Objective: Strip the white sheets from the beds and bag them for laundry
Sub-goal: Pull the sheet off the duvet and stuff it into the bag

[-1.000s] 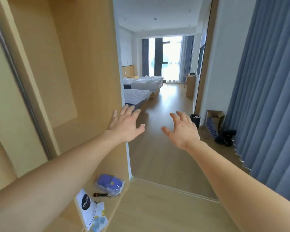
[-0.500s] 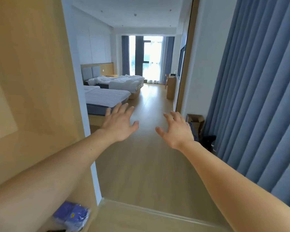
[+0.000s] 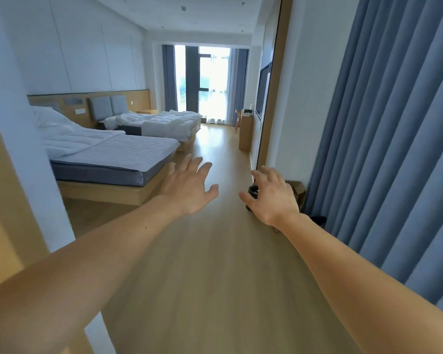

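Observation:
Two beds stand along the left wall of the room ahead. The near bed (image 3: pixel 118 159) shows a striped mattress pad, with white bedding (image 3: pixel 69 136) bunched at its head end. Rumpled white sheets cover the far bed (image 3: pixel 164 123). My left hand (image 3: pixel 187 185) is stretched out in front of me, fingers spread, holding nothing. Level with it, my right hand (image 3: pixel 271 195) also reaches forward with loosely bent fingers and holds nothing. Both hands are well short of the beds.
A white wall corner (image 3: pixel 28 149) with wood panelling stands close on my left. Blue curtains (image 3: pixel 394 123) hang on my right. A small black bin (image 3: pixel 252 194) and a cardboard box (image 3: pixel 298 190) sit by the right wall. Wood floor (image 3: pixel 215 264) runs ahead to a window (image 3: pixel 210 80).
I have moved forward past the wooden cupboard; the shelf items have dropped out of view. More of the beds shows now. Both hands stay outstretched and hold nothing.

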### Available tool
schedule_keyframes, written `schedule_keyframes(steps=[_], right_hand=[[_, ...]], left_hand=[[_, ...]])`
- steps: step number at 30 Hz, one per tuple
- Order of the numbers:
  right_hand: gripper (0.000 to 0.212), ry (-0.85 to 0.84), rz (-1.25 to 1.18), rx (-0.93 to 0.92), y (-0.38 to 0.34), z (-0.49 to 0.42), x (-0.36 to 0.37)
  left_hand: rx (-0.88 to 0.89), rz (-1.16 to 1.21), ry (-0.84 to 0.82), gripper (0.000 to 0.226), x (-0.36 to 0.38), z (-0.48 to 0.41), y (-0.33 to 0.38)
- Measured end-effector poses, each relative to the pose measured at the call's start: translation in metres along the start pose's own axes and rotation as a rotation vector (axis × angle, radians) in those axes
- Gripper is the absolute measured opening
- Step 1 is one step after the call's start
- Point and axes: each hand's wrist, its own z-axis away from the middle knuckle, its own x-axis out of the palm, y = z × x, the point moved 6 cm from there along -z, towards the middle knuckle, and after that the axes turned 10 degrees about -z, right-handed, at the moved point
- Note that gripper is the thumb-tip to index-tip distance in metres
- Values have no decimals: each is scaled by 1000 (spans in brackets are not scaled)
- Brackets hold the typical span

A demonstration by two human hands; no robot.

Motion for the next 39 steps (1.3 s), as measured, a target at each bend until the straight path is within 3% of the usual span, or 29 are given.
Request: schedule_keyframes(steps=[10,20,32,39], right_hand=[[70,-47,-13,-44,76,-215,60],[70,-94,-59,-124,97,-417,134],[69,-25,-51,-97,102,-689,223],[70,-41,-48,-65,144,-818,274]], left_hand=[[-47,-6,5,68,86,-207,-19],[-166,-15,4,65,168,-376,-88],[-134,5,41,67,279,-626,-200],[-78,28,31,67,352,-764,-213]])
